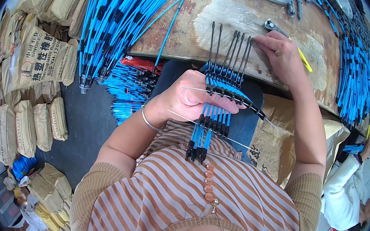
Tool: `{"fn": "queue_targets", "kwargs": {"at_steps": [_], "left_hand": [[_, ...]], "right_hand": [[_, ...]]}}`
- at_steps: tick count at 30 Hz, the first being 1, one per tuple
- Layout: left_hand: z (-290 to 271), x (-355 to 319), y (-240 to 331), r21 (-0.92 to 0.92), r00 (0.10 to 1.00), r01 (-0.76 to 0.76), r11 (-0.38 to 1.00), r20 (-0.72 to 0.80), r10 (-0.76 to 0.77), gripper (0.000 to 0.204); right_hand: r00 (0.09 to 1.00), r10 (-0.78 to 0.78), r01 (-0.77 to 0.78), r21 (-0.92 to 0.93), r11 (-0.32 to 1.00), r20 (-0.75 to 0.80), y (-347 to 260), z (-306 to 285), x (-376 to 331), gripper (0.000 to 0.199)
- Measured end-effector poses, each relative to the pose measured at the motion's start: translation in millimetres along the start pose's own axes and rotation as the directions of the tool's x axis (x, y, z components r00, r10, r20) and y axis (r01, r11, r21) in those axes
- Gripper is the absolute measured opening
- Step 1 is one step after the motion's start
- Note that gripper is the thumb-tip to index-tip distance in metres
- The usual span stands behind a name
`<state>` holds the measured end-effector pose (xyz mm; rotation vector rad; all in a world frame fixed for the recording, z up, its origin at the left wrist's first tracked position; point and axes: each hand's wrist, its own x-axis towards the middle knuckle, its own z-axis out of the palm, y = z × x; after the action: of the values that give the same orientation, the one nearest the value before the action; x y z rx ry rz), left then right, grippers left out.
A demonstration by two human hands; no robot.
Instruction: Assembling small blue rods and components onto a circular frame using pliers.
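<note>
My left hand [192, 93] is closed around a row of slim blue rods [215, 110] with black joints and black ends, held above my lap. Two thin pale wires [240, 145] cross the row through the black joints, above and below my fingers. The slender black tips [219, 42] of the rods fan out toward the table. At the rightmost tips is my right hand [284, 53], its thumb and forefinger pinched together. Whatever lies between those fingertips is too small to make out. Beside this hand, a tool with a yellow handle [305, 60] lies on the table.
The worn table [170, 37] carries scattered small pins and a large pile of blue rods [119, 14] at left. More blue rods [356, 75] hang over its right edge. Paper sacks [33, 54] are stacked at left. Another person's white sleeve [344, 191] shows at right.
</note>
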<state>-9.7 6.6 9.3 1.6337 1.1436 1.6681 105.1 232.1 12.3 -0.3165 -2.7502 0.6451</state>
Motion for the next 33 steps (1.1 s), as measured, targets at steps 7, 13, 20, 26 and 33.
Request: {"fn": "queue_targets", "kwargs": {"at_steps": [7, 13, 20, 26, 33], "left_hand": [[3.1, -2.5, -6.1, -0.054, 0.998, 0.059, 0.997, -0.006, -0.060, 0.018], [4.0, -4.0, -4.2, -0.273, 0.967, 0.241, 0.931, -0.013, -0.254, 0.017], [2.1, -6.4, -7.8, -0.354, 0.940, 0.324, 0.877, 0.020, -0.340, 0.015], [3.2, -7.9, -8.9, -0.364, 0.942, 0.310, 0.878, -0.007, -0.336, 0.014], [6.1, -8.6, -7.4, -0.370, 0.943, 0.293, 0.882, -0.042, -0.331, 0.013]], "right_hand": [[1.000, 0.006, -0.006, -0.009, 1.000, 0.001, 0.6, 1.5, -0.2, 0.014], [1.000, -0.005, 0.005, -0.001, 1.000, 0.017, -0.3, 3.0, 6.6, 0.012], [0.996, -0.048, 0.048, -0.004, 0.999, 0.071, -6.5, 3.8, 20.6, 0.012], [0.985, -0.141, 0.150, -0.083, 0.985, 0.102, -6.6, 9.5, 31.7, 0.023], [0.901, -0.233, 0.288, -0.101, 0.952, 0.365, -10.1, -8.4, 44.2, 0.032]]}}
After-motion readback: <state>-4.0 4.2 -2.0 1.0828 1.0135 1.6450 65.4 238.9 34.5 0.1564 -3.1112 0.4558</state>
